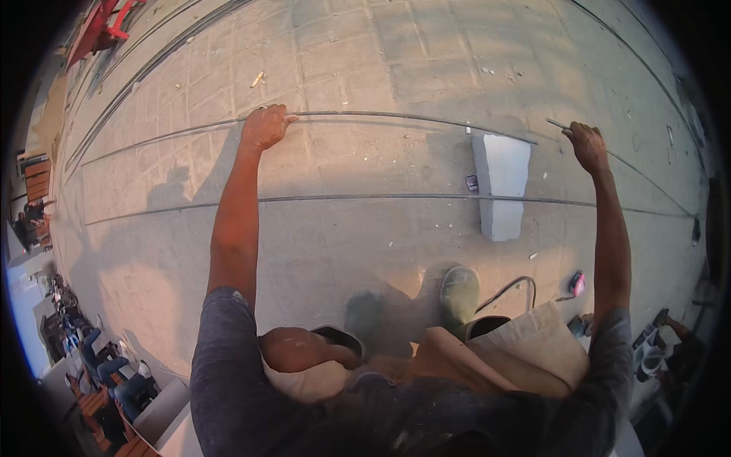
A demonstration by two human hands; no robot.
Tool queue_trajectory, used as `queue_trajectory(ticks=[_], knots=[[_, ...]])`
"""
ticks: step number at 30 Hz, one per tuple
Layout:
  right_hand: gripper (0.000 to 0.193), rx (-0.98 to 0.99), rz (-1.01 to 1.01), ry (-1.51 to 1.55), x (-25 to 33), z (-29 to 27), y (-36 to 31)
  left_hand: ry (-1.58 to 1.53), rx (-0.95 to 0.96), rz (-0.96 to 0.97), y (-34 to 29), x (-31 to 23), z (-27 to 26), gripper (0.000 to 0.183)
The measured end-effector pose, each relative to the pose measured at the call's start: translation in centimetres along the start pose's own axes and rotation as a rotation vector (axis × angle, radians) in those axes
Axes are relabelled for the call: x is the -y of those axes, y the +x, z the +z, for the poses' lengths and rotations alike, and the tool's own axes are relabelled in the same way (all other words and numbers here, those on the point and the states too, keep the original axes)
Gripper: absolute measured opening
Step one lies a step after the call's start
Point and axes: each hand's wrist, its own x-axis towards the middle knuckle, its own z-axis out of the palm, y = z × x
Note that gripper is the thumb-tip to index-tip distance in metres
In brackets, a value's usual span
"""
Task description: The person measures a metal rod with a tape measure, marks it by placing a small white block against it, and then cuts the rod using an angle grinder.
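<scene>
My left hand (265,128) is closed around a long thin metal rod (381,115) that runs from the far left to the white block. That rod's right end lies over the block's far edge. Out to the right, my right hand (588,146) grips a second thin rod (647,180) close to its end; the rest slants away to the right. A third rod (358,196) stretches nearly straight across the view, nearer to me, and passes over the pale rectangular block (504,171). Both arms are stretched forward and wide apart.
My green boots (459,293) stand on the dusty paved floor (365,251). A dark cable (525,280) and a pink object (577,283) lie near my right side. More long rods (145,72) run along the left. A red object (99,30) stands at the far left corner; people (122,373) are at lower left.
</scene>
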Motion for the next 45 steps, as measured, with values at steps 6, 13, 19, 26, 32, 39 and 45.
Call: queue_trajectory(ticks=[6,13,19,26,32,39,45], knots=[[0.037,0.180,0.006,-0.136,0.2,4.0,-0.9,0.234,0.054,-0.121,1.0,0.4,0.8,0.036],[0.054,0.106,0.367,0.266,1.4,1.7,-7.3,0.470,-0.352,-0.035,-0.1,-2.4,-0.9,0.038],[0.048,0.383,0.273,0.255,0.4,3.1,-16.3,-0.088,0.112,0.177,-7.6,-14.0,-6.3,0.038],[0.035,0.261,0.317,0.486,-0.1,2.2,-15.2,-0.229,0.251,0.207,-13.8,-10.2,-1.1,0.025],[0.030,0.044,0.346,0.757,-2.4,-6.2,-14.1,-0.150,-0.138,0.316,-10.7,-9.3,-7.4,0.026],[0.033,-1.008,0.186,0.191,-6.3,-13.7,-6.0,-0.180,-0.468,0.197,-5.0,-11.3,-14.6,0.028],[0.034,-1.298,0.243,0.079,-8.7,-17.1,-2.8,-0.279,-0.562,0.152,-3.4,-16.2,-12.9,0.032]])
